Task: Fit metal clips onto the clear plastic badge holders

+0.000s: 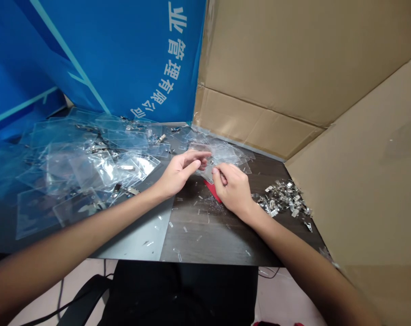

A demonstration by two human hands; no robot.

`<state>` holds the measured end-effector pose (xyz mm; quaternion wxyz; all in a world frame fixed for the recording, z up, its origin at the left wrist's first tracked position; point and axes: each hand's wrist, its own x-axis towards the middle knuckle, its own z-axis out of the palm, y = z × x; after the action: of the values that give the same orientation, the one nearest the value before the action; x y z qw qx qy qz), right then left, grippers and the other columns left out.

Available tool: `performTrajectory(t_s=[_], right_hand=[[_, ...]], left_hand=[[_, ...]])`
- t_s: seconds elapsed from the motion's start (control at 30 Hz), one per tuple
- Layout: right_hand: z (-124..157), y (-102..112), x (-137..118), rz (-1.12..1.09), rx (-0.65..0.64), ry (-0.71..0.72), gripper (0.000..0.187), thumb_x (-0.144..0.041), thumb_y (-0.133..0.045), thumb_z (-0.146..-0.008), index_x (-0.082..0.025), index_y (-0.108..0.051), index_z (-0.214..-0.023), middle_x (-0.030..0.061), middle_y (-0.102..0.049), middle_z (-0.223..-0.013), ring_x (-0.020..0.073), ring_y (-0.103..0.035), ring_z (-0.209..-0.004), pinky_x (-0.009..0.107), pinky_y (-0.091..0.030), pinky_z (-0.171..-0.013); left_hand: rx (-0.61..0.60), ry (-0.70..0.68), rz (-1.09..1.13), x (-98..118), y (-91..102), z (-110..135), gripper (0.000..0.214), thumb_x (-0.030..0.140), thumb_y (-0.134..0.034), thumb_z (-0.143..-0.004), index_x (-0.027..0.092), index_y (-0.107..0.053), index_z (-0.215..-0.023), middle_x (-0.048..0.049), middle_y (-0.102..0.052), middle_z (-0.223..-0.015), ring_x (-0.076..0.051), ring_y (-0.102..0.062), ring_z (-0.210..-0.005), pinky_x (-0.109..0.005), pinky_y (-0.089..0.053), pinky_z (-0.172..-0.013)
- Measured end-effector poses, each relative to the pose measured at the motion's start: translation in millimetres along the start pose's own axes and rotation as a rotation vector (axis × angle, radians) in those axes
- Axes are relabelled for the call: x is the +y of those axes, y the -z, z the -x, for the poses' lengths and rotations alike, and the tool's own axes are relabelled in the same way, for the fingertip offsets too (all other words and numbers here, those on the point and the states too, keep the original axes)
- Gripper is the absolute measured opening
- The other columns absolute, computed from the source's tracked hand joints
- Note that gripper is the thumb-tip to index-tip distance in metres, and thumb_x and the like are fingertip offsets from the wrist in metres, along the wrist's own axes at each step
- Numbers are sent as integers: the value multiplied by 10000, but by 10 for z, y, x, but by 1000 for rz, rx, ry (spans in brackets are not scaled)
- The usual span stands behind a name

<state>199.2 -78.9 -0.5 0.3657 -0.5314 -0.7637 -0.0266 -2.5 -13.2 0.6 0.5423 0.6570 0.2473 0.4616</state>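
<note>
Clamping a clear badge holder [207, 173], long axis forward, in right hand [231, 189], left hand [178, 174] grip unclear.

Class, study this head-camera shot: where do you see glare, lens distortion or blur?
Head view: glare flashes off the clear plastic badge holders; the wide lens stretches the left forearm toward the frame's corner; the left hand and right hand show little blur.

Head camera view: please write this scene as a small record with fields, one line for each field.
Left hand: fingertips at a clear plastic badge holder
Right hand: pinching the same holder
Beside hands: red piece; loose clear plastic strips
Left side: heap of clear badge holders
Right side: pile of metal badge clips
Surface: dark wood-grain table
Behind: blue banner with white characters; cardboard sheets
</note>
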Motion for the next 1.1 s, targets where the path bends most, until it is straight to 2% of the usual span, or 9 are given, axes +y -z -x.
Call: performTrajectory(t_s=[0.17, 0.33, 0.5, 0.67, 0.87, 1.1], right_hand=[[28, -38, -8, -20, 51, 37, 322, -229, -486, -1119, -246, -590, -815, -4, -578, -681, 190, -537, -665, 317, -415, -715], [44, -73, 18, -18, 110, 40, 303, -229, -530, -1107, -248, -583, -809, -15, -570, -658, 182, -526, -643, 315, -402, -696], [54, -96, 39, -16, 48, 59, 299, -239, -541, -1110, -247, -602, -817, -7, -593, -673, 189, -542, -657, 319, -407, -701], [54, -92, 33, -44, 46, 90, 303, -236, -542, -1116, -242, -618, -822, -6, -598, -681, 192, -545, -662, 321, -410, -704], [45, -63, 17, -86, -46, 100, 317, -264, -503, -1142, -242, -630, -852, 5, -621, -697, 205, -550, -670, 330, -419, -726], [35, -90, 90, -62, -61, -37, 285, -280, -512, -1134, -247, -655, -889, 35, -697, -786, 236, -621, -751, 349, -434, -755]], left_hand=[[-12, -43, -69, -6, 23, -7, 370, 393, -697, -1060, 185, -842, -1329, -110, -771, -1123, -236, -705, -1054, -399, -569, -1016], [-15, -48, -62, -54, 47, -18, 386, 410, -696, -1066, 193, -828, -1356, -113, -770, -1165, -231, -717, -1062, -396, -575, -1019], [-43, -73, -156, -57, 50, -15, 375, 407, -663, -1089, 201, -833, -1353, -112, -778, -1128, -247, -702, -1075, -436, -553, -1070], [-59, -74, -166, -60, 40, -8, 373, 400, -661, -1090, 209, -833, -1360, -115, -780, -1156, -257, -708, -1102, -467, -543, -1121], [-79, -70, -144, -62, 31, 0, 364, 408, -670, -1084, 197, -847, -1322, -141, -787, -1277, -267, -739, -1150, -462, -579, -1117], [-88, -54, -65, -70, 12, -10, 340, 423, -700, -1065, 178, -856, -1241, -129, -824, -1189, -257, -759, -1109, -425, -586, -1067]])
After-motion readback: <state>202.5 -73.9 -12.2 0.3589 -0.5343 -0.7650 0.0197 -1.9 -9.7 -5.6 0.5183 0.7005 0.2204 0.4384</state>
